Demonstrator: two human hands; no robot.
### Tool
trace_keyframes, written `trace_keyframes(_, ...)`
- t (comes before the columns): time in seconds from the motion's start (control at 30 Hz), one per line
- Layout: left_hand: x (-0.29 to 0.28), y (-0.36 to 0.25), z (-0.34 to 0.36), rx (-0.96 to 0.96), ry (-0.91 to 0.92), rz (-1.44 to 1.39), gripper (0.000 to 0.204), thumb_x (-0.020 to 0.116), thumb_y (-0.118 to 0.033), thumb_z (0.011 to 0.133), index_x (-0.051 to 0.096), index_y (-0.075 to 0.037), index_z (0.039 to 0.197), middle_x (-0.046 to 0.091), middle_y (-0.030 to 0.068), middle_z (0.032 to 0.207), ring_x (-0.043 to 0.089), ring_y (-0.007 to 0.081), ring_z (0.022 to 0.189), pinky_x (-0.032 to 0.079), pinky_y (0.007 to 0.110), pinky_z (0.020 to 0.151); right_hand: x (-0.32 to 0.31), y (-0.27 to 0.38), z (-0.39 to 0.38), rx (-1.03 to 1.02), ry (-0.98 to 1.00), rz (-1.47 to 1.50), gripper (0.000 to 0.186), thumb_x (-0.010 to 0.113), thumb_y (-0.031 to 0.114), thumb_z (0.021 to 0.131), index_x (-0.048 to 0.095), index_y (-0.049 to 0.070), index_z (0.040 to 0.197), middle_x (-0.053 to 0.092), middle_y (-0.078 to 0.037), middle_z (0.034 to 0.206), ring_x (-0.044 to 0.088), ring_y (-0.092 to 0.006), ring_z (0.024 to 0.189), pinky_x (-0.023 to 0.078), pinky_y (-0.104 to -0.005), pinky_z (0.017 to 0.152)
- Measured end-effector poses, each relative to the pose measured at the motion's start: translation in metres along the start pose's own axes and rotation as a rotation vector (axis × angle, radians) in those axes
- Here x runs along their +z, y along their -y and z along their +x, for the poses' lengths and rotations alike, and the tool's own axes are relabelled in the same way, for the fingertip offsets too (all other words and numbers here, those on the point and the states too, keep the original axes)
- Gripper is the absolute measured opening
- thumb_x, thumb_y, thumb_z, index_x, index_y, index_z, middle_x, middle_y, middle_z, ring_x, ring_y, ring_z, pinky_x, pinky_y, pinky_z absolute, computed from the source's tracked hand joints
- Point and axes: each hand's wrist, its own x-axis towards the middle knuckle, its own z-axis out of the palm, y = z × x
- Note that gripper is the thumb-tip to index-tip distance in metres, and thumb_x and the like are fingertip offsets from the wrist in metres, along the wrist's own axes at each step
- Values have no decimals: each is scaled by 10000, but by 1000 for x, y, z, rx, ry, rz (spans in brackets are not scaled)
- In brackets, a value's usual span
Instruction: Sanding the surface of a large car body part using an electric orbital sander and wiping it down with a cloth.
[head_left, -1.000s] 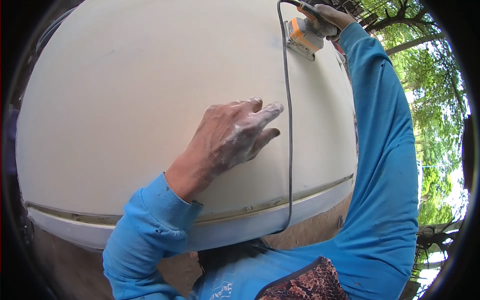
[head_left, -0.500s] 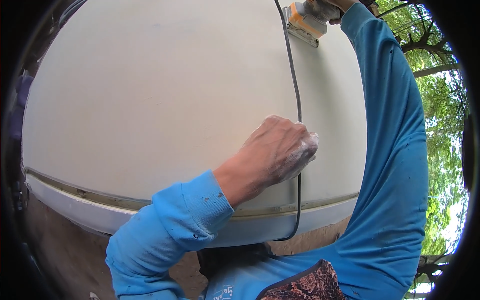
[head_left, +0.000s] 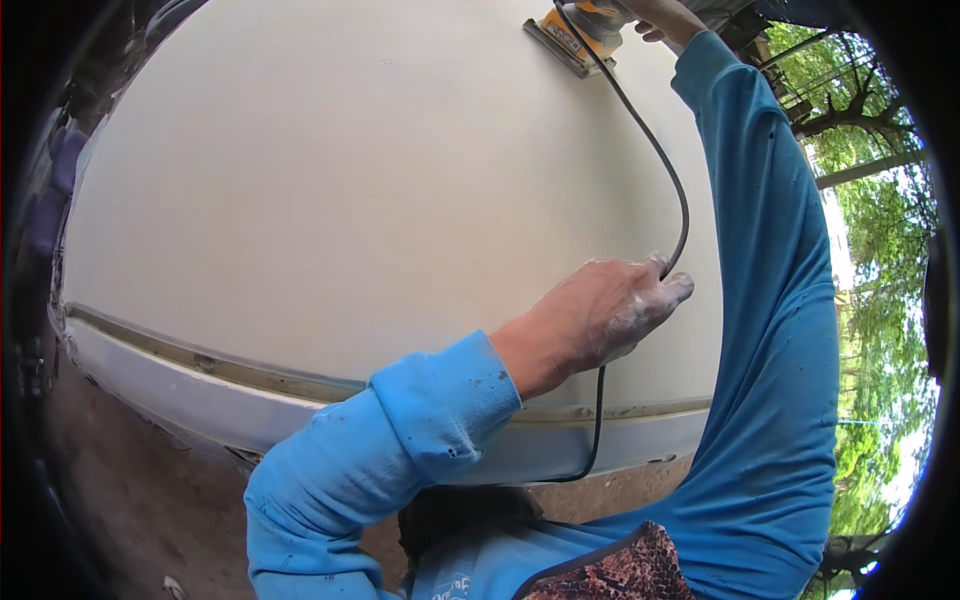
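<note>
My left hand, dusted with white powder, is closed on a dark power cord, pinching it between thumb and fingers. From there the cord curves up to an orange and grey power sander, whose flat pad sits on the large off-white panel. At the far edge of the view, my right hand is closed around the sander's body; part of that hand is cut off by the frame. Below my left hand the cord hangs over the panel's near edge.
A groove and pale sill run along the panel's near side, with brown ground below. Purple objects lie beyond its left edge. Trees stand at the right. A patterned cloth hangs at my chest.
The sander and my right hand have shifted left and slightly up. My left hand has moved right and a little down, pulling the cord into a rightward bow.
</note>
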Motion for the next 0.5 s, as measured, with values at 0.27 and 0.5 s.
trace_keyframes(0.27, -1, -6, 3, 41, 30, -13, 450, 666, 102, 794, 599, 24, 1232, 647, 296, 1102, 719, 396, 799, 614, 434, 669, 5, 11, 41, -579, 309, 171, 362, 599, 441, 952, 717, 116, 1060, 710, -14, 920, 682, -158, 784, 576, -313, 598)
trace_keyframes(0.5, 2, 2, -5, 100, -75, 3, 422, 659, 47, 859, 618, 11, 1278, 675, 307, 1095, 727, 372, 777, 625, 418, 700, 52, 84, 34, -290, 47, -66, 320, 645, 286, 916, 685, 86, 1163, 705, -26, 898, 663, -153, 771, 548, -325, 639)
